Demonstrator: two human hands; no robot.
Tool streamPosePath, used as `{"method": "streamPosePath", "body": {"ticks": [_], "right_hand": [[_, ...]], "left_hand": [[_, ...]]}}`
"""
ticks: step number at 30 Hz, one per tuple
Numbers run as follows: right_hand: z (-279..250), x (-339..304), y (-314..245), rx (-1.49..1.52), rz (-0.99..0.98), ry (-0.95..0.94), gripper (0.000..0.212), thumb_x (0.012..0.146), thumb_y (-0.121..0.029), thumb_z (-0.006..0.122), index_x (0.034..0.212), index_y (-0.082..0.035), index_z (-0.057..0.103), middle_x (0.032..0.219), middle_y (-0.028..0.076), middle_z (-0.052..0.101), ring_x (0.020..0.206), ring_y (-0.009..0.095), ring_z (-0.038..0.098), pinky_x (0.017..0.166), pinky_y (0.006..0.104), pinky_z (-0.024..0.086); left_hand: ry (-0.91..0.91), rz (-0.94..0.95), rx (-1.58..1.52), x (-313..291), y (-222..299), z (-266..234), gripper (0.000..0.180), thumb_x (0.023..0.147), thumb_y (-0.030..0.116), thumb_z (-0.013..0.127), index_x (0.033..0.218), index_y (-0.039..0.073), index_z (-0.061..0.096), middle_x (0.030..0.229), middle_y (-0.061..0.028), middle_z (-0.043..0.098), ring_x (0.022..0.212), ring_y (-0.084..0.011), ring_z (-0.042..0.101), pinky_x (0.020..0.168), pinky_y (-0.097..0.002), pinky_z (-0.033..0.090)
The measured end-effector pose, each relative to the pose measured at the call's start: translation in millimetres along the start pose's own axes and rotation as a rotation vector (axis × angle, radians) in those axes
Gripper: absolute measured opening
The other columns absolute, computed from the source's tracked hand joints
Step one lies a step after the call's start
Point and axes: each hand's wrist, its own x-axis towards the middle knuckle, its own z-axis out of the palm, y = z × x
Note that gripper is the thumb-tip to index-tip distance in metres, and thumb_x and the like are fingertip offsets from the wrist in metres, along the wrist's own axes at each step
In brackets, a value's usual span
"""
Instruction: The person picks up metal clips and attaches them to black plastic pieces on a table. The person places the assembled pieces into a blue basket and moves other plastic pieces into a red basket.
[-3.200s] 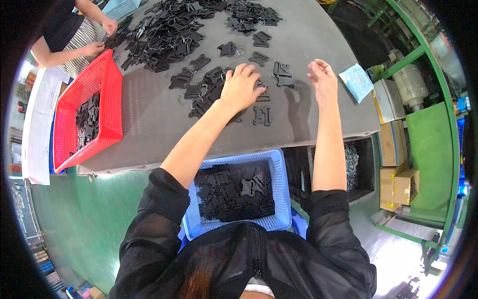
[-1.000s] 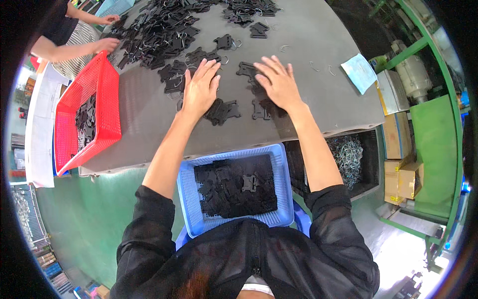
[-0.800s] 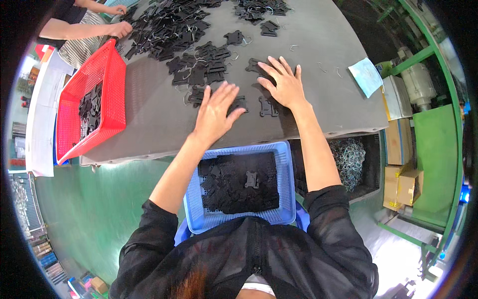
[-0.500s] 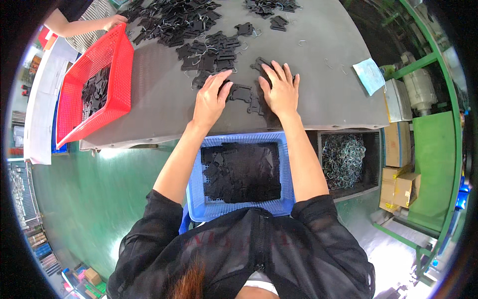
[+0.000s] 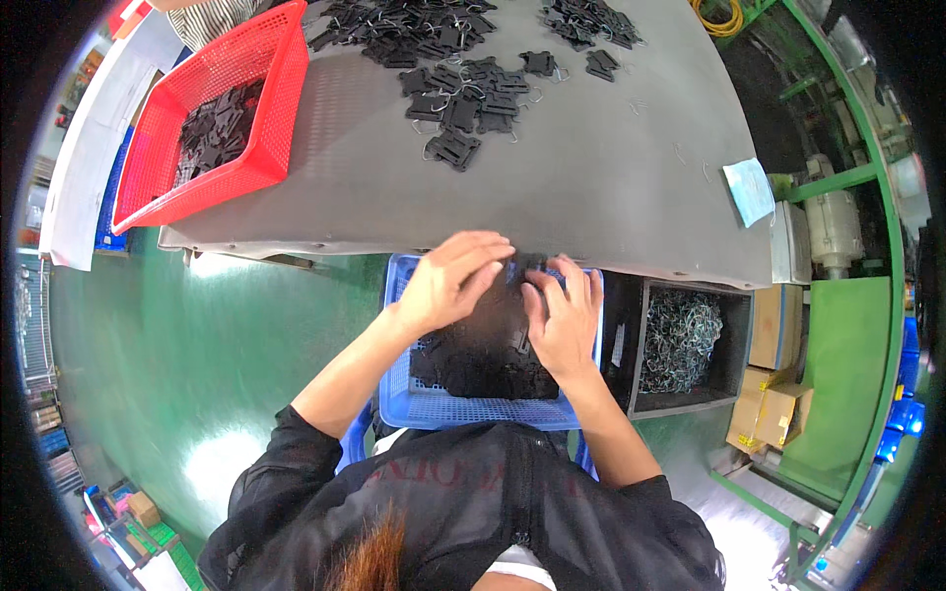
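Note:
My left hand (image 5: 455, 282) and my right hand (image 5: 567, 320) hover over the blue basket (image 5: 483, 412) at the table's near edge. Both are open, with loosely bent fingers and a gap between the hands. In that gap are small flat black plastic pieces (image 5: 530, 264), smeared by motion, next to the fingertips of both hands. Below them, more black plastic pieces (image 5: 473, 369) lie heaped in the basket. Farther up the table lies a pile of black plastic pieces with metal wire hooks (image 5: 468, 98).
A red basket (image 5: 296, 98) holding black pieces stands at the table's left. Right of the blue basket, a dark bin (image 5: 734, 364) holds many metal hooks (image 5: 680, 340). A light-blue face mask (image 5: 750, 192) lies at the grey table's (image 5: 611, 197) right edge. Part of another person (image 5: 212, 18) shows far left.
Both my hands have moved toward me, from the tabletop to above the blue basket. The pieces that lay between them have left their spot on the table. The view has shifted too.

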Motion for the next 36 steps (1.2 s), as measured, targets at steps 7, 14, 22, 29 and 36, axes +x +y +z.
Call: {"method": "streamPosePath", "body": {"ticks": [7, 14, 22, 29, 36], "right_hand": [[30.3, 146.5, 2.9, 0.169, -0.157, 0.169, 0.028, 0.083, -0.023, 0.062, 0.108, -0.011, 0.058, 0.115, 0.008, 0.055, 0.107, 0.030, 0.052, 0.089, 0.0409, 0.043], [86.5, 229.4, 59.0, -0.052, -0.070, -0.082, 0.060, 0.091, -0.044, 0.048, 0.141, -0.017, 0.031, 0.147, 0.008, 0.030, 0.137, 0.032, 0.024, 0.105, 0.0629, 0.022], [77.9, 273.9, 97.8, -0.043, 0.156, 0.304, 0.029, 0.082, -0.019, 0.064, 0.110, -0.013, 0.061, 0.109, 0.008, 0.063, 0.100, 0.028, 0.058, 0.081, 0.0408, 0.047], [35.8, 276.1, 112.8, 0.508, 0.234, 0.052, 0.020, 0.078, 0.000, 0.064, 0.097, -0.004, 0.067, 0.076, 0.007, 0.068, 0.064, 0.010, 0.063, 0.059, 0.0239, 0.048], [-4.9, 273.7, 174.0, 0.059, 0.502, -0.022, 0.026, 0.074, -0.015, 0.071, 0.100, -0.012, 0.069, 0.100, 0.008, 0.066, 0.091, 0.021, 0.064, 0.079, 0.0353, 0.050]], "left_hand": [[0.343, -0.099, 0.529, 62.4, -44.0, -16.5, 0.041, 0.082, 0.017, 0.063, 0.119, 0.001, 0.054, 0.126, -0.0173, 0.051, 0.124, -0.0325, 0.042, 0.101, -0.0472, 0.035], [-0.049, -0.036, 0.601, 56.8, -56.3, 17.5, 0.050, 0.089, 0.030, 0.053, 0.129, 0.002, 0.046, 0.136, -0.0132, 0.044, 0.135, -0.0277, 0.030, 0.110, -0.0528, 0.017], [0.216, 0.090, 0.316, 118.6, -53.2, 17.2, 0.025, 0.083, 0.010, 0.061, 0.108, 0.008, 0.063, 0.118, -0.0088, 0.059, 0.121, -0.0268, 0.049, 0.105, -0.0506, 0.031], [0.253, 0.008, 0.420, 186.1, -101.5, -2.8, 0.029, 0.084, 0.012, 0.058, 0.113, 0.009, 0.058, 0.119, -0.0085, 0.056, 0.122, -0.0271, 0.047, 0.103, -0.0506, 0.033], [0.035, -0.132, 0.589, 246.2, -130.8, 28.2, 0.049, 0.088, 0.031, 0.055, 0.130, 0.008, 0.046, 0.135, -0.0149, 0.044, 0.130, -0.0322, 0.036, 0.105, -0.0551, 0.027]]}}
